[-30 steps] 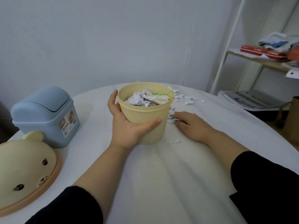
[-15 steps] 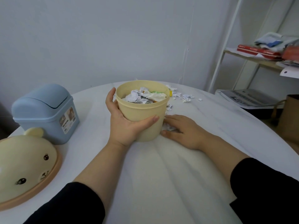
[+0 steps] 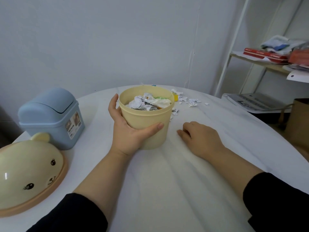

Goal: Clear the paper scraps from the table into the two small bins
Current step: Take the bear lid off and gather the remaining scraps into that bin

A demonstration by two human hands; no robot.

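My left hand (image 3: pixel 124 133) grips the open yellow bin (image 3: pixel 155 114), thumb across its front wall; the bin stands on the white table (image 3: pixel 167 190) and is heaped with crumpled paper (image 3: pixel 150 102). To the bin's right, my right hand (image 3: pixel 200 139) rests on the table with its fingers curled under; the scraps it swept together are hidden beneath it. More paper scraps (image 3: pixel 192 102) lie scattered behind and right of the bin. The blue bin (image 3: pixel 50 118), its swing lid shut, stands at the left.
A yellow bear-face lid (image 3: pixel 28 174) lies at the table's near left edge. Past the table's right edge are a white shelf (image 3: pixel 267 61) with books and clothes, a flat grey device (image 3: pixel 250 101) and a brown paper bag (image 3: pixel 301 123).
My right hand slid from flat on the scraps behind the bin back toward me, and its fingers curled in. The scraps beside the bin's base are gone from sight. The left hand kept its hold.
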